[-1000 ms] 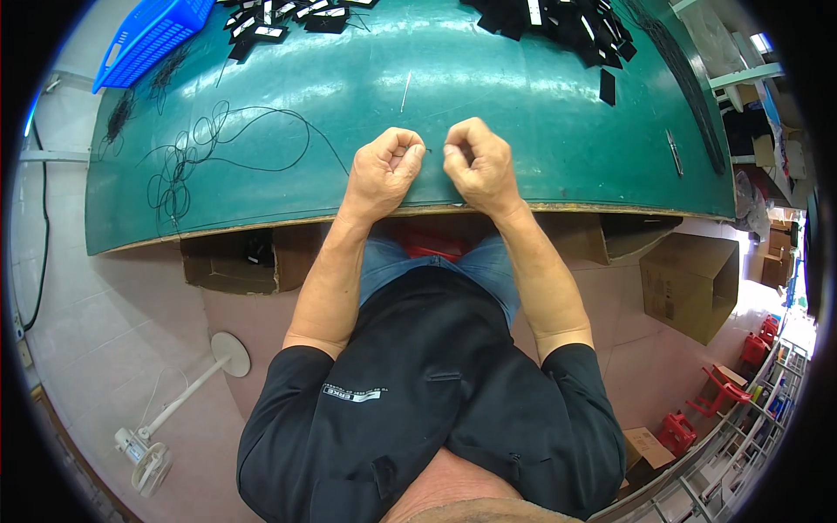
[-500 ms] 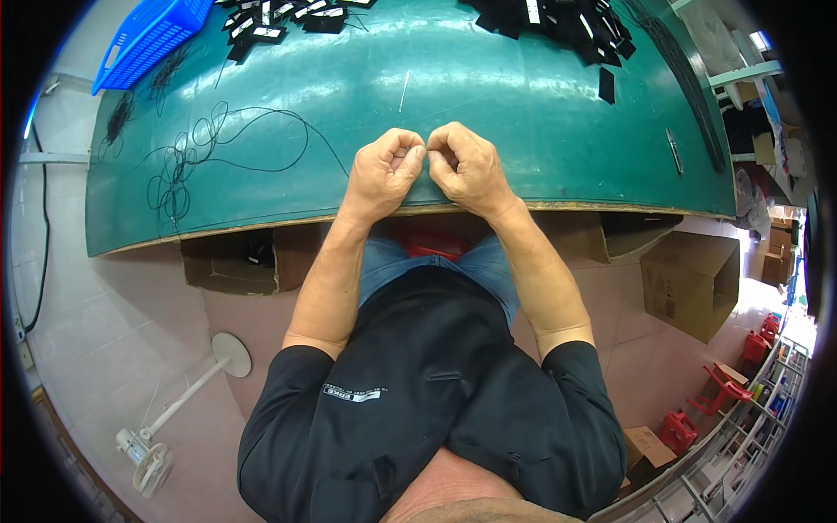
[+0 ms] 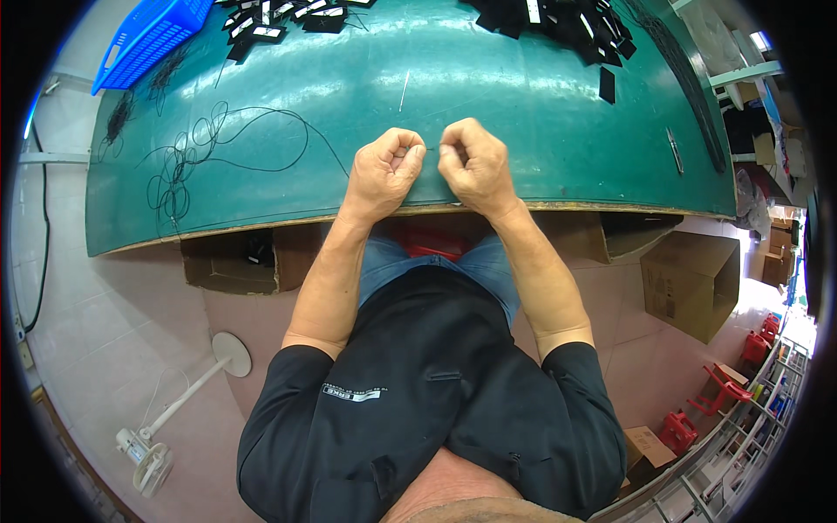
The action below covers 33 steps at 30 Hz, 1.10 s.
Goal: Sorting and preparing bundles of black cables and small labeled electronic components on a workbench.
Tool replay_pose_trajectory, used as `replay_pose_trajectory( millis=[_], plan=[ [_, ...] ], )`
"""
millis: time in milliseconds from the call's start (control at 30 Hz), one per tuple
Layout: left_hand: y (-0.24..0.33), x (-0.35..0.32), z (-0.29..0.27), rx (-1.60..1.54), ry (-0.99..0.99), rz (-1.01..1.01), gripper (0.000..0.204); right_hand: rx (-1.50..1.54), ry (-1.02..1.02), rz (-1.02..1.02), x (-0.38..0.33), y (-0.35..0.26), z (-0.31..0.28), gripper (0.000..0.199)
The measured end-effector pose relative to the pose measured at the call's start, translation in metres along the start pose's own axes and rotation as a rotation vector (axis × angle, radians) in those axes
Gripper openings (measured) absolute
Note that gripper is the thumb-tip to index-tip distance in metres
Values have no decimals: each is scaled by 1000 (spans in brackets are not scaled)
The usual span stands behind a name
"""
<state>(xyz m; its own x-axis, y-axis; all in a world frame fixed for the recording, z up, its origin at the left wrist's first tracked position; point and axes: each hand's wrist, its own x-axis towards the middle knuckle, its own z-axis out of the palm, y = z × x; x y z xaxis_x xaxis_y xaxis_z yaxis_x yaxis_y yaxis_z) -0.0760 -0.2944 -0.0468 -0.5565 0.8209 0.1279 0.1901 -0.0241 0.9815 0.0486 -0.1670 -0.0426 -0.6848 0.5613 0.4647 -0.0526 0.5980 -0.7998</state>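
Observation:
Over the near edge of the green table (image 3: 366, 91), both my hands are raised close together. Thumb and fingers of my left hand (image 3: 384, 173) pinch a thin black cord (image 3: 301, 120), which trails away to the left in loose loops on the tabletop. A small gap to the right, my right hand (image 3: 476, 167) is closed with its thumb against the curled fingers. A short dark strand shows at its fingertips, seemingly cord; the rest is hidden inside the fist. Beyond the hands lies a thin white stick (image 3: 404, 91).
Black tagged pieces lie in a left pile (image 3: 324, 19) and a right pile (image 3: 558, 26) at the far side. A blue basket (image 3: 150, 44) stands far left. Near the right edge are a pen-like metal tool (image 3: 675, 151) and a bundle of black cords (image 3: 689, 87).
My right hand has moved a little to the right, widening the gap between the hands. The left hand stays in place.

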Motion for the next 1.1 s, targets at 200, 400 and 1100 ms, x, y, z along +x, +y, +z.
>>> replay_pose_trajectory(
  millis=[200, 400, 1100],
  plan=[
    [-1, 0, 1, 49, 22, 36, 5, 92, -58, 10, 2, -7, 4, 12],
    [-3, 1, 0, 15, -2, 9, 6, -3, -5, -23, -1, 1, 1, 13],
    [-2, 1, 1, 15, -3, 25, 5, 3, -38, -47, 1, 2, 3, 13]
  ],
)
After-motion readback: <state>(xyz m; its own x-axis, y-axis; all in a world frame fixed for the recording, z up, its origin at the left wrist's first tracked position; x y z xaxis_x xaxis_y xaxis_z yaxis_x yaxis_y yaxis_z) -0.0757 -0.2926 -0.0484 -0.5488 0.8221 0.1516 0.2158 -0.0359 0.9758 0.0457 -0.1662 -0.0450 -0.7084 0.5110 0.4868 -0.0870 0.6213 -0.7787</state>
